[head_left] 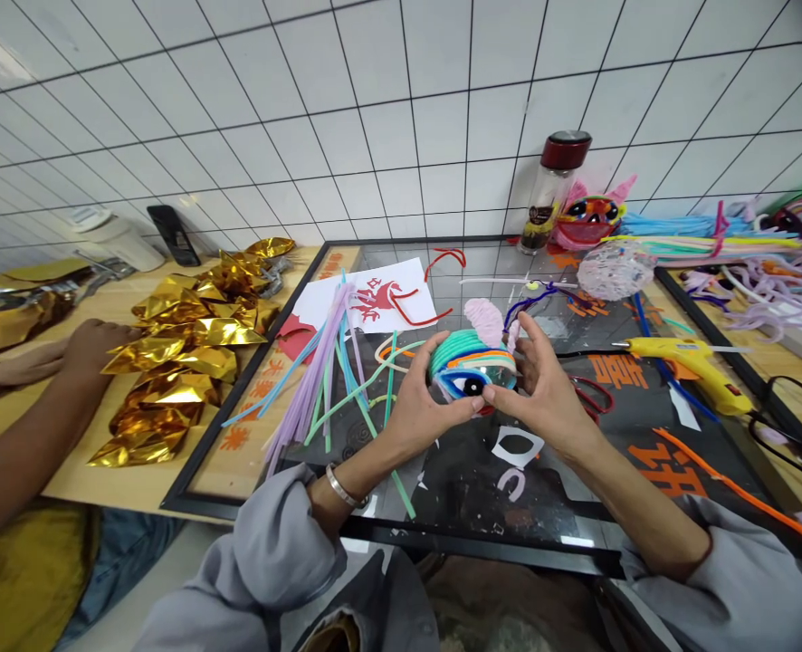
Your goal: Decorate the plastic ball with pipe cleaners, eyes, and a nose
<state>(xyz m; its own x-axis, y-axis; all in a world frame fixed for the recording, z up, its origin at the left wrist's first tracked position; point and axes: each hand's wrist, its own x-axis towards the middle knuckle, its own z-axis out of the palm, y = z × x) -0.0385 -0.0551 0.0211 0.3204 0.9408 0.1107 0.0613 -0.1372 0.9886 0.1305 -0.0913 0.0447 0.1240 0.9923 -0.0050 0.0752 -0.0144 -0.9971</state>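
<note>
Between my two hands is a small animal head (459, 349) made of pipe cleaners in green, orange and blue, with a pink ear on top and a black-and-blue eye facing me. My left hand (428, 394) is closed round its left side, the thumb near the eye. From the right, my right hand (543, 385) grips it, its thumb tip by the eye's edge. Below the hands lie a white paper piece with an eye-shaped hole (502, 453) and a small pale curved scrap (511, 484). Red-handled scissors (596, 398) rest partly hidden behind my right hand.
A yellow glue gun (696, 362) with a black cord lies at right. Pipe cleaners (312, 380) fan out at left beside a paper with a red print (401, 294). A bottle (547, 199) and a finished head (587, 217) stand behind. At left, a person's arms (54, 380) rest near gold foil (184, 344).
</note>
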